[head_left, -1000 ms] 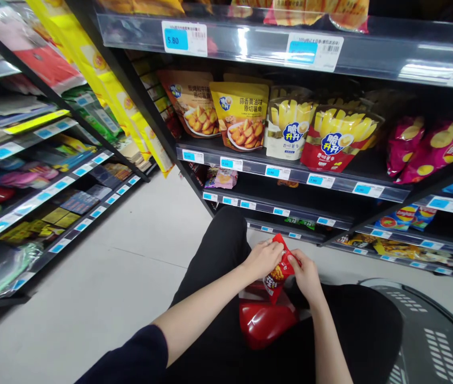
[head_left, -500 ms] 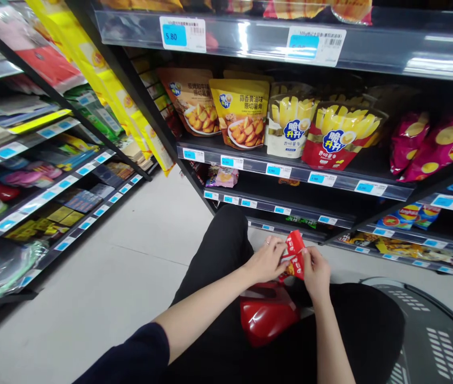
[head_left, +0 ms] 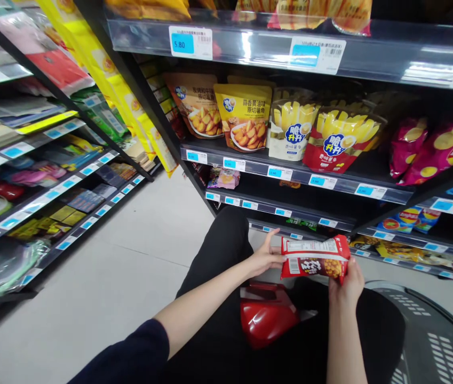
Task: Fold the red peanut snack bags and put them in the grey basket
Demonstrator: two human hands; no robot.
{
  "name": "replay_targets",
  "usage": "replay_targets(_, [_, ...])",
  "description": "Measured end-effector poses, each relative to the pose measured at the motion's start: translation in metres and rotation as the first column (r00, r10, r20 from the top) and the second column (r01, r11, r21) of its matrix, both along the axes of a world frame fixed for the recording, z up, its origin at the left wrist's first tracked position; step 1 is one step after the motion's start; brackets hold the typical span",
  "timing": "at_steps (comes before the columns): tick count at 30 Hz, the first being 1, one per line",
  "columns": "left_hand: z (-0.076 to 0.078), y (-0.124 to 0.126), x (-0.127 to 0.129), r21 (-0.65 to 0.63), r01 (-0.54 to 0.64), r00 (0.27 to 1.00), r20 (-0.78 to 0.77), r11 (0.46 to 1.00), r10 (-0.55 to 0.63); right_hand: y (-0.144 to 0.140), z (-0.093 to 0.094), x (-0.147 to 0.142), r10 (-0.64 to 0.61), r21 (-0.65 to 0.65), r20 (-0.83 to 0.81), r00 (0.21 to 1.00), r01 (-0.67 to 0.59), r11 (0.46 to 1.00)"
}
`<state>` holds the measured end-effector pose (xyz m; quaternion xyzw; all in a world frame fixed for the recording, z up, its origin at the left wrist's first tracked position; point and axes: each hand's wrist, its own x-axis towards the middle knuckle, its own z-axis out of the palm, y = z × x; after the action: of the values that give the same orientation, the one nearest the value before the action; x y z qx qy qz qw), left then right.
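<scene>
A red and white snack packet [head_left: 314,258] lies flat and sideways above my lap. My right hand [head_left: 346,285] grips it from below at its right end. My left hand [head_left: 264,255] has its fingers spread and touches the packet's left edge. On my black-trousered lap rests a glossy red object [head_left: 266,316], just under both hands.
Snack shelves [head_left: 290,173] stand in front, with yellow and red chip bags and blue price tags. A second shelf unit [head_left: 42,197] runs along the left. A pale tiled floor [head_left: 130,250] lies between them. A dark grey basket [head_left: 430,330] sits at my lower right.
The packet, held crumpled between both hands, has been turned and spread flat, and has moved up and right. My left hand has opened and now only touches its edge.
</scene>
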<state>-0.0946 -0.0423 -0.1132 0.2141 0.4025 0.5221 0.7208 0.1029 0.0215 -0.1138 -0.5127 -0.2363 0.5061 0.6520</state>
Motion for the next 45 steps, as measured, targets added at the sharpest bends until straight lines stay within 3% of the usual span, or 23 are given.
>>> replay_targets(6, [0.012, 0.0, -0.005, 0.239, -0.085, 0.991, -0.083, 0.967, 0.107, 0.002, -0.021, 0.006, 0.025, -0.046, 0.289, 0.957, -0.012, 0.999])
replay_targets(10, [0.013, 0.0, -0.01, 0.229, -0.169, 0.962, -0.174, 0.959, 0.211, 0.001, -0.033, 0.006, 0.055, -0.085, 0.444, 0.895, -0.019, 0.996])
replay_targets(15, [0.009, 0.0, -0.014, 0.183, -0.207, 0.869, -0.417, 0.961, 0.266, 0.0, -0.035, 0.003, 0.098, -0.12, 0.634, 0.767, -0.027, 0.992])
replay_targets(24, [0.013, 0.002, -0.022, 0.248, -0.145, 0.945, -0.252, 0.958, 0.209, 0.0, -0.035, 0.001, 0.093, -0.108, 0.789, 0.607, -0.013, 0.994])
replay_targets(29, [0.012, 0.004, -0.026, 0.267, -0.194, 0.901, -0.332, 0.944, 0.279, -0.002, -0.032, -0.001, 0.137, -0.131, 0.854, 0.502, -0.047, 0.99])
replay_targets(31, [0.014, 0.004, -0.026, 0.246, -0.22, 0.872, -0.385, 0.944, 0.303, -0.007, -0.022, -0.009, 0.044, -0.011, 0.906, 0.42, -0.081, 0.997])
replay_targets(33, [0.014, 0.004, -0.024, 0.219, -0.228, 0.839, -0.45, 0.949, 0.305, -0.015, -0.01, -0.022, -0.071, 0.171, 0.944, 0.322, -0.295, 0.94])
replay_targets(34, [0.014, 0.004, -0.023, 0.21, -0.224, 0.824, -0.48, 0.952, 0.3, -0.019, -0.005, -0.03, -0.108, 0.229, 0.954, 0.281, -0.446, 0.865])
replay_targets(36, [0.013, 0.004, -0.019, 0.201, -0.214, 0.802, -0.523, 0.956, 0.289, -0.027, 0.002, -0.047, -0.124, 0.233, 0.97, 0.208, -0.659, 0.715])
replay_targets(37, [0.012, 0.004, -0.017, 0.197, -0.208, 0.799, -0.531, 0.958, 0.283, -0.03, 0.004, -0.055, -0.122, 0.206, 0.978, 0.169, -0.695, 0.689])
replay_targets(41, [0.009, 0.002, -0.013, 0.201, -0.192, 0.819, -0.507, 0.961, 0.27, -0.034, 0.001, -0.069, -0.111, 0.1, 0.993, 0.027, -0.675, 0.731])
replay_targets(45, [0.008, 0.003, -0.015, 0.238, -0.164, 0.829, -0.493, 0.957, 0.265, -0.032, -0.005, -0.067, -0.151, 0.036, 0.983, -0.101, -0.706, 0.707])
